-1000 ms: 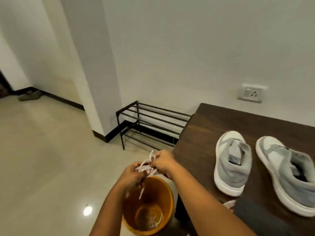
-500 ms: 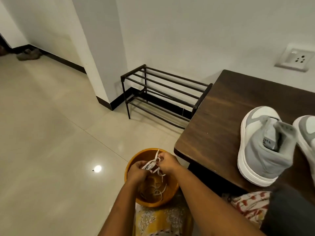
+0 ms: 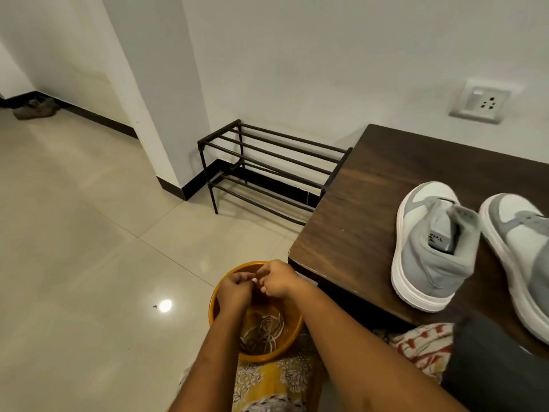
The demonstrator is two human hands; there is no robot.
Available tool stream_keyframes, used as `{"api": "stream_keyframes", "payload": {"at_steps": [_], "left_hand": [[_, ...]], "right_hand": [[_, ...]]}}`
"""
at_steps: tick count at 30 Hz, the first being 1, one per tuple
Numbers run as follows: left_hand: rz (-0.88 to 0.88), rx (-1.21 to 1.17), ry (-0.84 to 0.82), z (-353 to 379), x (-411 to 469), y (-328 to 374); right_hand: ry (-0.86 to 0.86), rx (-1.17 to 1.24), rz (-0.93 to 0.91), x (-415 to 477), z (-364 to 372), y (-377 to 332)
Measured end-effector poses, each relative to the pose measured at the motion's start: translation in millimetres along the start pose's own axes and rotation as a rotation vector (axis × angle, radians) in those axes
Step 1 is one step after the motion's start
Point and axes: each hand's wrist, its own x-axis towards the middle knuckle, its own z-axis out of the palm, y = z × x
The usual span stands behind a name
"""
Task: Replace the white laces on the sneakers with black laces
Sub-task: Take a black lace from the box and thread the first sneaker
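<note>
The white laces [image 3: 264, 331] now lie coiled in the orange bucket [image 3: 212, 304], below the fingers [image 3: 244, 276], no longer bunched between them. The left hand [image 3: 234, 288] and right hand [image 3: 277, 278] hover curled together; whether they pinch a strand, I cannot tell. Right of the fingers, the unlaced sneakers [image 3: 427, 251] wait on the worktop [image 3: 356, 209], so threading black laces probably comes next.
</note>
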Motion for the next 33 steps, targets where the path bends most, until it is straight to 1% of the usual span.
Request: {"api": "stream_keyframes", "payload": {"at_steps": [2,3,5,9,11,14,16,18,20,22,25,27,29,30,32,33], "left_hand": [[0.01,-0.081,0.006,0.6,-8.1,11.5],[0.024,-0.125,0.005,1.4,-14.9,19.4],[0.056,-0.204,0.0,4.5,-26.9,35.4],[0.178,-0.264,-0.013,21.1,-52.5,73.8],[0.24,-0.282,-0.033,34.0,-66.5,96.7],[0.331,-0.289,-0.113,62.1,-97.8,130.7],[0.409,-0.261,-0.178,88.5,-126.0,152.2],[0.489,-0.208,-0.207,108.4,-147.4,167.7],[0.596,-0.088,-0.248,132.1,-173.7,179.1],[0.683,0.054,-0.298,153.7,-191.8,185.1],[0.777,0.392,-0.378,189.4,-215.4,183.0],[0.864,0.689,-0.363,205.7,-220.2,172.2],[0.947,0.967,-0.327,217.7,-220.1,159.3],[0.945,1.056,-0.341,223.6,-217.3,154.0],[0.934,1.144,-0.362,227.6,-211.0,149.8],[0.933,1.166,-0.364,228.9,-208.5,151.0]], "right_hand": [[-0.03,-0.008,-0.047,-10.0,-4.8,-8.2],[-0.01,-0.006,-0.072,-17.6,-9.6,-12.0],[0.063,-0.002,-0.13,-33.7,-21.6,-18.4],[0.199,0.069,-0.226,-75.3,-61.5,-29.7],[0.253,0.063,-0.264,-97.1,-85.6,-34.9],[0.376,-0.001,-0.288,-135.2,-128.3,-29.8],[0.462,0.036,-0.292,-163.6,-161.0,-16.0],[0.533,0.073,-0.283,-184.8,-186.0,-4.3],[0.596,0.132,-0.264,-208.1,-212.0,17.4],[0.637,0.129,-0.231,-227.3,-233.3,37.2],[0.729,-0.053,-0.133,-249.0,-259.8,76.8],[0.757,-0.246,0.002,-252.2,-266.0,103.5],[0.71,-0.444,0.187,-250.1,-263.8,132.0],[0.64,-0.497,0.269,-247.2,-261.4,144.8],[0.486,-0.502,0.348,-244.6,-256.4,155.8],[0.452,-0.483,0.357,-242.9,-255.9,156.0]]}}
